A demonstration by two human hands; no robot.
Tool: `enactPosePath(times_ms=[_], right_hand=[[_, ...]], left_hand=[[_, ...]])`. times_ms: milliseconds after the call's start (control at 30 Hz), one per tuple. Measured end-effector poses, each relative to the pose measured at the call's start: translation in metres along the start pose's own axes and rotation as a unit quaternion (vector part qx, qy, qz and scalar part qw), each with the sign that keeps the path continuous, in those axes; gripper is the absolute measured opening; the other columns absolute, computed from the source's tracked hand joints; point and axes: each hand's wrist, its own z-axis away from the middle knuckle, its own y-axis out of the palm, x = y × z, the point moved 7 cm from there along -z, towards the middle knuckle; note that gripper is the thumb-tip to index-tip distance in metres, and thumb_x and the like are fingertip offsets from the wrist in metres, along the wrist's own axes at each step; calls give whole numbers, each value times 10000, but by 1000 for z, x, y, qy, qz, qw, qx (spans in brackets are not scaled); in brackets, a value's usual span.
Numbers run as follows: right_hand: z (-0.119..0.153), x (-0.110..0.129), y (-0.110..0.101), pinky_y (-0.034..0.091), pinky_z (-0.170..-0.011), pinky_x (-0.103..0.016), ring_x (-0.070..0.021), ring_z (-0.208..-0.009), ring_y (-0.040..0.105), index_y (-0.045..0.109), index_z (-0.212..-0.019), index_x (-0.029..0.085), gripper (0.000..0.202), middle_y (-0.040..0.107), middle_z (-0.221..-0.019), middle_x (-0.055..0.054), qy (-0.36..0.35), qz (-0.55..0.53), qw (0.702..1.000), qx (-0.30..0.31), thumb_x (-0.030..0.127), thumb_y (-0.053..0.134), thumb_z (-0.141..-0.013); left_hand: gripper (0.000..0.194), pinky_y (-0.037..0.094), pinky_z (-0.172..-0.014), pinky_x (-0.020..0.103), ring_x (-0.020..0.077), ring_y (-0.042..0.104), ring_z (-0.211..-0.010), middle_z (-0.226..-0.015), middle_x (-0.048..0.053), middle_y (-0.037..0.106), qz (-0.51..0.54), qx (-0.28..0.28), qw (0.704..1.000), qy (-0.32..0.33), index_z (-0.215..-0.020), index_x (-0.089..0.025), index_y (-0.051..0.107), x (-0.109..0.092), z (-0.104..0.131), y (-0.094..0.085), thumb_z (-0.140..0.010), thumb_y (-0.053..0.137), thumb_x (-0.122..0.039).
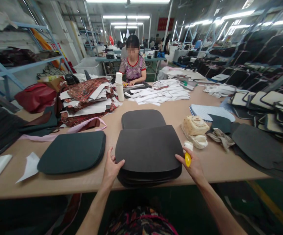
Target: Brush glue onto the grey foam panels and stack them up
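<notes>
A stack of dark grey rounded panels lies at the table's front edge. My left hand grips the top panel's left edge, its thumb on the upper face. At the right edge, my right hand has its thumb on the same panel and also holds a yellow-handled brush with white bristles. Behind the stack, partly covered by it, is another dark panel. To the left sits a separate pile of dark green-black panels.
A stained tan container stands right of the stack. Patterned fabric is heaped back left, beside a white bottle. White strips lie before a seated person. Dark cut pieces overhang the right front edge.
</notes>
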Motion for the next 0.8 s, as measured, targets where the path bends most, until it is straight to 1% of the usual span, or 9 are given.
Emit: enactPosePath(times_ms=[67, 167, 233, 333, 467, 600, 700, 800], right_hand=[[2, 0, 0, 478, -769, -386, -233, -824, 593, 549, -1127, 152, 605, 631, -904, -79, -7, 10, 1000, -4, 512, 639, -649], [5, -1, 3, 411, -921, -431, -277, -1058, 541, 512, -1201, 150, 665, 592, -1137, -125, -17, 20, 1000, -5, 515, 617, -655], [7, -4, 6, 379, -961, -439, -287, -1118, 507, 484, -1240, 131, 695, 559, -1204, -145, -19, 34, 999, -1, 504, 608, -666], [9, -11, 14, 403, -929, -434, -278, -1072, 540, 450, -1277, 146, 678, 575, -1180, -137, -15, 57, 998, 19, 462, 594, -695], [5, -18, 21, 441, -868, -413, -267, -1000, 573, 435, -1291, 168, 655, 604, -1113, -115, -2, 59, 998, 31, 424, 588, -707], [-5, -16, 24, 445, -864, -403, -254, -979, 584, 443, -1285, 208, 627, 612, -1104, -95, -14, 42, 998, 50, 400, 593, -707], [-10, -15, 22, 413, -922, -422, -262, -1057, 554, 473, -1257, 205, 612, 585, -1174, -97, -20, 34, 997, 62, 406, 601, -694], [-13, -13, 19, 370, -981, -419, -262, -1142, 506, 497, -1232, 195, 601, 566, -1215, -92, -30, 30, 996, 72, 412, 608, -683]], left_hand=[[861, 518, -825, 394, 229, 653, -880, -935, 58, 662, -42, 3, 999, 23, -1375, -195, 195, 0, -1, 0, -651, 660, -198], [816, 515, -797, 386, 230, 654, -840, -881, 41, 663, -107, -4, 993, 59, -1365, -192, 236, -2, -1, -1, -659, 646, -203], [796, 504, -794, 386, 228, 648, -825, -856, 33, 654, -143, -12, 987, 72, -1363, -188, 249, -3, 1, -1, -665, 632, -200], [791, 486, -787, 397, 239, 633, -824, -803, 27, 633, -192, -19, 978, 77, -1376, -163, 237, -4, 3, 0, -676, 604, -196], [787, 472, -765, 388, 240, 620, -794, -730, 8, 594, -231, -23, 971, 60, -1381, -143, 238, 0, 0, 4, -677, 586, -180], [799, 471, -782, 364, 221, 615, -818, -762, 2, 586, -201, -4, 978, 52, -1378, -155, 229, 4, -8, 4, -665, 590, -167], [840, 477, -789, 368, 214, 616, -821, -790, 9, 585, -166, 28, 985, 26, -1381, -137, 197, 9, -13, 4, -649, 608, -177], [876, 492, -765, 366, 208, 623, -803, -818, 15, 588, -127, 42, 991, 9, -1377, -140, 184, 14, -14, 4, -623, 629, -177]])
